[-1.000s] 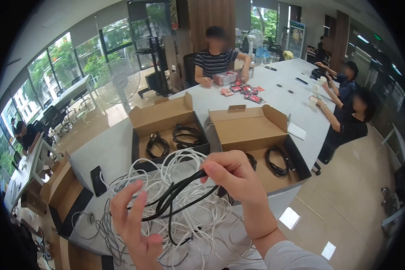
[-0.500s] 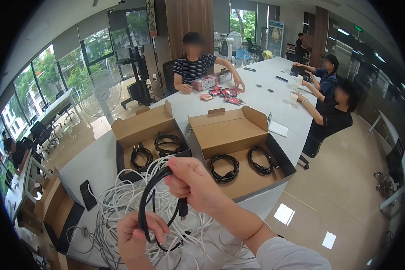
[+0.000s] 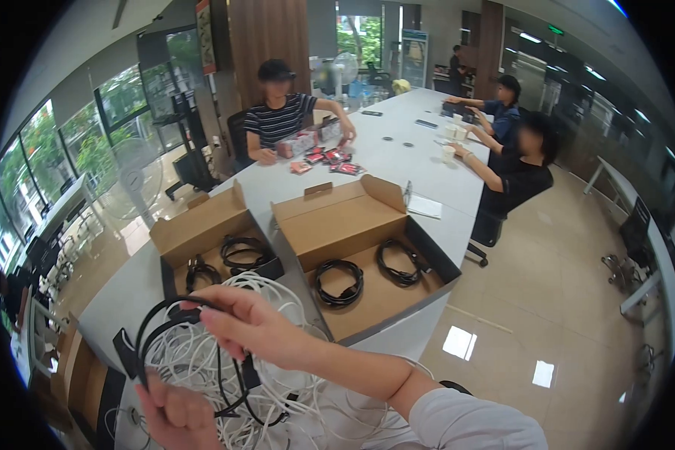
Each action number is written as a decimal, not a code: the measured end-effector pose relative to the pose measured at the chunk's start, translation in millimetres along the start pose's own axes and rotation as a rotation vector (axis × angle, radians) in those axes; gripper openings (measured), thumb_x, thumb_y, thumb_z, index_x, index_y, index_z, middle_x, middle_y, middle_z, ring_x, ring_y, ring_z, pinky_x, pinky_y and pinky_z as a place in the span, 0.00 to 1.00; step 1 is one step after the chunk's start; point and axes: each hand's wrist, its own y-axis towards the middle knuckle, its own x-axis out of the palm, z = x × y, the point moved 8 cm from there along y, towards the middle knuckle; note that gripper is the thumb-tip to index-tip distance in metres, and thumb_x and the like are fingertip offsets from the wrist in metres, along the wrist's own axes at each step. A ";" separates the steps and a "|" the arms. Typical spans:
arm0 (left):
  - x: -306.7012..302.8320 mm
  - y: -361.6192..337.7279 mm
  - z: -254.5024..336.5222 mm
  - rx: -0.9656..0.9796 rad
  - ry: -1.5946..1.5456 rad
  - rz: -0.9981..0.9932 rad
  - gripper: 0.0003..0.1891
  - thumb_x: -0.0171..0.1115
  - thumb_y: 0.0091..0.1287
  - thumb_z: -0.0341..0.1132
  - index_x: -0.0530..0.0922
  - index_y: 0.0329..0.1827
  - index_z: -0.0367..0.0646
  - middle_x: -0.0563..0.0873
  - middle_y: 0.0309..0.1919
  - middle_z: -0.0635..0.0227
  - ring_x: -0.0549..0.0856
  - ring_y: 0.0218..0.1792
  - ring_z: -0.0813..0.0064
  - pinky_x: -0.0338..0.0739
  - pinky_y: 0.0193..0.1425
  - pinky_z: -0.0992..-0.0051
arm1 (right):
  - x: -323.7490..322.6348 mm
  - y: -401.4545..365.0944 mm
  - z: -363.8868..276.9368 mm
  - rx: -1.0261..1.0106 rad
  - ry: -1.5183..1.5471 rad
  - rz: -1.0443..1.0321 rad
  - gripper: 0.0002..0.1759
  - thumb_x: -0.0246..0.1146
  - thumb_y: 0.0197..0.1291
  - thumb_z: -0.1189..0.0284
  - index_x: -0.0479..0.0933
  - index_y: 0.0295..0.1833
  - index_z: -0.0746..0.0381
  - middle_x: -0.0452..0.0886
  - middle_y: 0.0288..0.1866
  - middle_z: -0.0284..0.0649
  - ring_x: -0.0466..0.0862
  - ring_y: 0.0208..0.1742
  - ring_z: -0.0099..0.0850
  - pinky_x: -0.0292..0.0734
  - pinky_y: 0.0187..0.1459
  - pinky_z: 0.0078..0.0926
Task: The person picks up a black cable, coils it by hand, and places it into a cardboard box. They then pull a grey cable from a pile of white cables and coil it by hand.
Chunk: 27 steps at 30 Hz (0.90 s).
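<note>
A black cable (image 3: 144,330) forms a loop between my two hands, over a tangled heap of white cables (image 3: 266,289). My right hand (image 3: 240,319) pinches the top of the loop, with more black cable hanging below it. Lower down, my left hand (image 3: 176,409) is closed round the loop's lower left side. Beyond the heap, an open cardboard box (image 3: 330,319) holds two coiled black cables, one on the left (image 3: 339,283) and one on the right (image 3: 400,262). Another open box (image 3: 174,274) to its left holds two more black coils.
Across the white table (image 3: 270,196), a person in a striped shirt (image 3: 277,116) has hands near red packets (image 3: 337,159). Two people sit at the right side, near paper cups (image 3: 448,152). A black phone (image 3: 125,351) lies left of the heap. Another cardboard box (image 3: 79,367) is at lower left.
The camera view has turned, shifting the scene left. Both hands have moved left relative to the boxes, and the black cable is now spread into a wider loop.
</note>
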 end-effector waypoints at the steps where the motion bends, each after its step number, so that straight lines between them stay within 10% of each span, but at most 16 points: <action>1: -1.6 -1.5 5.8 0.034 0.014 -0.015 0.14 0.32 0.79 0.43 0.62 0.39 0.44 0.53 0.11 0.76 0.48 0.09 0.85 0.39 0.11 0.77 | 4.7 -0.2 -2.2 -0.037 -0.034 -0.007 0.18 0.54 0.70 0.68 0.71 0.61 0.63 0.68 0.27 0.25 0.66 0.22 0.13 0.61 0.24 0.13; 6: 25.2 1.2 24.5 0.172 -0.083 -0.009 0.15 0.44 0.76 0.42 0.62 0.30 0.47 0.58 0.11 0.78 0.54 0.11 0.84 0.53 0.19 0.76 | 8.7 -7.0 -11.8 -0.222 -0.446 -0.038 0.21 0.56 0.68 0.70 0.66 0.65 0.61 0.74 0.37 0.30 0.74 0.35 0.17 0.69 0.31 0.15; 13: 40.7 -0.8 59.5 0.391 -0.187 -0.091 0.15 0.42 0.76 0.39 0.59 0.27 0.49 0.54 0.12 0.80 0.50 0.14 0.84 0.45 0.22 0.77 | 44.5 -19.7 0.8 -0.249 -0.635 -0.243 0.11 0.58 0.64 0.68 0.76 0.43 0.66 0.75 0.20 0.43 0.77 0.24 0.32 0.70 0.28 0.27; 19: 44.8 -11.9 60.6 0.456 -0.266 -0.061 0.15 0.46 0.73 0.36 0.60 0.25 0.49 0.53 0.13 0.79 0.52 0.15 0.83 0.47 0.23 0.78 | 73.5 -40.4 80.3 -0.394 -0.909 -0.521 0.10 0.59 0.56 0.70 0.78 0.33 0.66 0.81 0.25 0.46 0.84 0.30 0.37 0.76 0.32 0.35; 23: 64.9 -17.6 62.5 0.510 -0.236 -0.156 0.15 0.47 0.73 0.35 0.60 0.25 0.49 0.53 0.14 0.79 0.52 0.15 0.83 0.48 0.24 0.78 | 49.3 -16.8 138.2 0.133 -0.828 -0.550 0.14 0.62 0.57 0.67 0.78 0.29 0.69 0.79 0.25 0.53 0.78 0.32 0.55 0.71 0.33 0.45; 27: 58.9 -33.5 82.6 0.625 -0.185 -0.128 0.16 0.46 0.74 0.36 0.60 0.24 0.48 0.53 0.14 0.78 0.53 0.15 0.82 0.50 0.24 0.77 | 39.3 -13.9 50.9 0.083 -0.792 -0.306 0.11 0.61 0.59 0.68 0.77 0.33 0.67 0.79 0.22 0.47 0.82 0.26 0.42 0.73 0.27 0.36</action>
